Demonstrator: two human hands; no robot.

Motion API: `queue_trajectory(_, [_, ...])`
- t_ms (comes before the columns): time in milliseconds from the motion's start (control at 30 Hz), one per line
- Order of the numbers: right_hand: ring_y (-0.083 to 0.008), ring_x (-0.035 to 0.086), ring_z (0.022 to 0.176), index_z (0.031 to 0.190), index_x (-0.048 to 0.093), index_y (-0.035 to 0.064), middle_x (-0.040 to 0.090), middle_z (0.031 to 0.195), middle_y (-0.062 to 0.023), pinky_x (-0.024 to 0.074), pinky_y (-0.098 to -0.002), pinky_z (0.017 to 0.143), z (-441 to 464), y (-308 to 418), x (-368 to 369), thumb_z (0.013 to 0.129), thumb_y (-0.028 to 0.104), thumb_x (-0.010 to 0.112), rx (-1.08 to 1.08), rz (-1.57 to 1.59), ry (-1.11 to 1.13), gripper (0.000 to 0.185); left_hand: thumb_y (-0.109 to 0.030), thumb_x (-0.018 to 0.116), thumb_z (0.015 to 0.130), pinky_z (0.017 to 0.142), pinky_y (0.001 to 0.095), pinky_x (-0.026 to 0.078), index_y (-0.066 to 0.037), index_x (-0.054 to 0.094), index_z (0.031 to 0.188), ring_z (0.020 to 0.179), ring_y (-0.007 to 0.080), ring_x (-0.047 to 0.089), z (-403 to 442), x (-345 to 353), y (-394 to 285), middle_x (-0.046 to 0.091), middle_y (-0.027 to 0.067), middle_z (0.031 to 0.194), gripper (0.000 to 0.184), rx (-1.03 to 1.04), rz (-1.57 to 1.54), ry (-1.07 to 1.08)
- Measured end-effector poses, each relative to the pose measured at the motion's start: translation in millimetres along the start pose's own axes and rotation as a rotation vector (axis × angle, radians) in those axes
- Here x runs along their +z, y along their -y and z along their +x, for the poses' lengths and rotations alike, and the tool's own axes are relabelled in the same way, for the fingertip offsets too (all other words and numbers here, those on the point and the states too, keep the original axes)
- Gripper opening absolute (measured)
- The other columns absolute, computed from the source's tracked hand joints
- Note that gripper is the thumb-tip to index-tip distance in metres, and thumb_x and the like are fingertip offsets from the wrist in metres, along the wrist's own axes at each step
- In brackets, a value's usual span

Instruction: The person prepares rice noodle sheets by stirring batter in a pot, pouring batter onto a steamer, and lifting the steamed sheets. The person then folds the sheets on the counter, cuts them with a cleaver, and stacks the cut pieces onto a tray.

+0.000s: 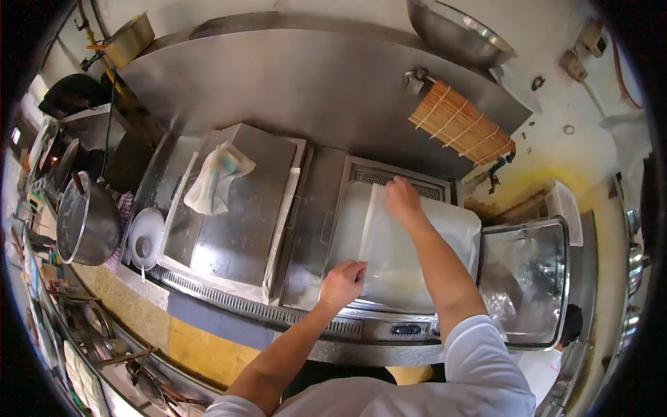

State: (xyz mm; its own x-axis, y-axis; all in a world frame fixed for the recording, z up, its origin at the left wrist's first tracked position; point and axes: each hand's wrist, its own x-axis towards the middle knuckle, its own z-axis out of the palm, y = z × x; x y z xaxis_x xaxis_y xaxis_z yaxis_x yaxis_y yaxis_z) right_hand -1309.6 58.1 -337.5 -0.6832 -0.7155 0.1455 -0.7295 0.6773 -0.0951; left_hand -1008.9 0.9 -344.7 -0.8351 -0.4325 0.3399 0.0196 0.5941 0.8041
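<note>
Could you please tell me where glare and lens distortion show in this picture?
In the head view, glare whitens part of the steel cover; the top of the back panel bows, likely from lens distortion; black fills the corners.

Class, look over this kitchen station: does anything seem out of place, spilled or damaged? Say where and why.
Two things stand out: a crumpled cloth lies on the otherwise flat metal cover to the left of the left hand, and yellow-brown staining marks the pale wall near the hanging bamboo mat. No obvious spill shows.
</note>
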Motion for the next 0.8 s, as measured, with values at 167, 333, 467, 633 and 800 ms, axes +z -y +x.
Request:
queue_trajectory(167, [-0.0364, 0.068, 0.092, 0.086, 0.071, 0.0011, 0.07, 0.093, -0.0184, 0.0552, -0.045, 0.081, -11, -13, -15, 0.088, 0.011, 0.062, 0.206, 0.265, -0.165, 0.014, -0.01, 0.073, 0.086, 0.071, 0.0417, 0.058, -0.008, 0.075, 0.096, 0.08, 0.0336, 0.069, 1, -2, -2, 0.071, 0.0112, 0.089, 0.01, -0.037, 0.013, 0.038])
queue_trajectory(333, [-0.0171, 0.065, 0.06, 0.087, 0.071, -0.0034, 0.07, 0.074, -0.0113, 0.0525, -0.0324, 0.056, -66, -29, -40, 0.084, 0.006, 0.065, 0.509, 0.899, -0.001, 0.012, -0.009, 0.071, 0.085, 0.073, 0.0424, 0.058, -0.009, 0.074, 0.096, 0.082, 0.0334, 0.069, 0, 0, 0, 0.07, 0.0104, 0.09, 0.012, -0.032, 0.027, 0.022])
queue_trajectory(467, [-0.0161, 0.067, 0.064, 0.085, 0.072, -0.0029, 0.072, 0.077, -0.0113, 0.0543, -0.0331, 0.06, -123, -5, -66, 0.086, 0.008, 0.066, 0.518, 1.01, 0.401, 0.012, -0.01, 0.069, 0.083, 0.076, 0.0433, 0.058, -0.01, 0.073, 0.097, 0.084, 0.0327, 0.069, -2, 7, 7, 0.07, 0.0093, 0.092, 0.015, -0.042, 0.058, 0.008])
queue_trajectory(633, [-0.0326, 0.071, 0.081, 0.1, 0.07, 0.0001, 0.073, 0.088, -0.0163, 0.0566, -0.0416, 0.072, -126, 16, -56, 0.085, 0.01, 0.066, 0.154, 0.419, 0.101, 0.018, -0.01, 0.07, 0.081, 0.075, 0.0433, 0.058, -0.01, 0.075, 0.096, 0.084, 0.0337, 0.069, 1, 7, 4, 0.071, 0.0106, 0.09, 0.015, -0.075, 0.117, 0.031])
queue_trajectory(800, [-0.0384, 0.058, 0.124, 0.112, 0.068, 0.0021, 0.059, 0.135, -0.0236, 0.0488, -0.047, 0.104, -55, -12, -17, 0.086, 0.018, 0.071, 0.13, 0.045, -0.149, 0.031, -0.01, 0.069, 0.079, 0.076, 0.0434, 0.057, -0.011, 0.074, 0.094, 0.085, 0.0336, 0.069, 2, -3, -9, 0.071, 0.0096, 0.091, 0.016, -0.157, 0.148, 0.1])
